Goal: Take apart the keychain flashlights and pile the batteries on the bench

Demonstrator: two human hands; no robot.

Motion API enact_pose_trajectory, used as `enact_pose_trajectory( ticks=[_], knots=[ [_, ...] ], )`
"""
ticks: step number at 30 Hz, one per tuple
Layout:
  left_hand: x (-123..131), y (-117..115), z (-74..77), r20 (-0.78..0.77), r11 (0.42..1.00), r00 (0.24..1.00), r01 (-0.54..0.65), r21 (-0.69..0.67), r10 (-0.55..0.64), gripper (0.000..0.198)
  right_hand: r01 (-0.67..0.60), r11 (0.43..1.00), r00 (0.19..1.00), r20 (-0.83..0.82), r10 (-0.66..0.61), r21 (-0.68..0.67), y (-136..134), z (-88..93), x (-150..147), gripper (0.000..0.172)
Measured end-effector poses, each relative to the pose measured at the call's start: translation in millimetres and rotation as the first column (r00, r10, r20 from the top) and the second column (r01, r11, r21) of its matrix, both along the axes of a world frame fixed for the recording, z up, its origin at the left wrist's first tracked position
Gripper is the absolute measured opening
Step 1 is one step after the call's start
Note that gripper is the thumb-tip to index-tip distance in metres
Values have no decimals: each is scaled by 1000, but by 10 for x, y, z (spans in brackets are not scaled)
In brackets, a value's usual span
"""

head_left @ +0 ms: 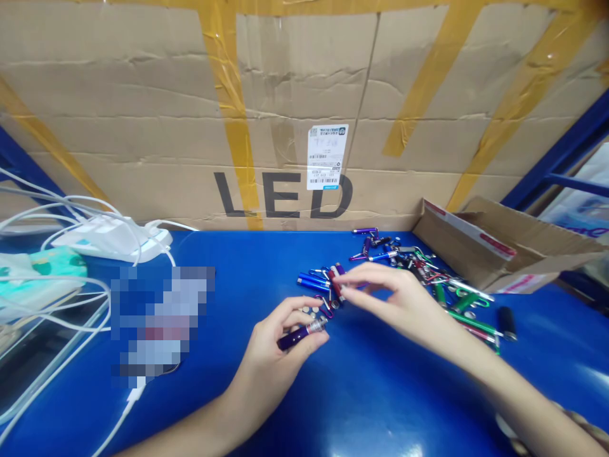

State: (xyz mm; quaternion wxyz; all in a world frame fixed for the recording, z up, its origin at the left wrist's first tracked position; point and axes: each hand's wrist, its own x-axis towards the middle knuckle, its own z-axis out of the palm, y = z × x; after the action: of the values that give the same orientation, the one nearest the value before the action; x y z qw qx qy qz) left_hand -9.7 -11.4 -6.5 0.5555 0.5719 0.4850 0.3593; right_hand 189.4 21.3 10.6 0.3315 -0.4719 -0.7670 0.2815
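Note:
My left hand (290, 333) is closed around a dark purple mini flashlight tube (292, 338); its silver, labelled end points to the upper right, between thumb and fingers. My right hand (380, 289) reaches in from the right, with thumb and fingertips closed at a small red tube (335, 283) that stands tilted over the pile. Beside it lie blue mini flashlights (313, 282) and a dark red carabiner clip (326, 310). Several small silver button cells (306, 310) lie just beyond my left fingers, partly hidden by them.
A heap of coloured mini flashlights and clips (442, 279) spreads to the right, before an open cardboard box (471, 244). A large taped carton (295, 82) stands behind the blue table (266, 419). At left are a white power strip (114, 238), cables and a pixelated object (164, 324).

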Motion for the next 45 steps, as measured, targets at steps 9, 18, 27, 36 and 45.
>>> enact_pose_trajectory(
  ticks=[9, 18, 27, 36, 45],
  knots=[
    [-33, -53, -31, 71, 985, 984, 157, 69, -161, 21, -92, 988, 947, -319, 48, -125, -245, -39, -295, 7],
    [-26, 8, -7, 292, 940, 935, 267, -212, -200, 42, -1, 999, 948, -318, -16, -52, -286, -144, -367, 11],
    [-48, 1, 91, 573, 702, 812, 473, -531, -113, 41, -95, 982, 939, -313, 144, 165, -263, -100, -304, 15],
    [-13, 121, -102, 414, 899, 910, 188, -395, -8, 43, 11, 1000, 993, -118, -12, -11, -57, -193, -195, 12],
    [-134, 227, -72, -293, 966, 956, 40, 255, 37, 3, 1, 1000, 942, 334, 8, -28, 78, -57, 172, 11]
  ],
)
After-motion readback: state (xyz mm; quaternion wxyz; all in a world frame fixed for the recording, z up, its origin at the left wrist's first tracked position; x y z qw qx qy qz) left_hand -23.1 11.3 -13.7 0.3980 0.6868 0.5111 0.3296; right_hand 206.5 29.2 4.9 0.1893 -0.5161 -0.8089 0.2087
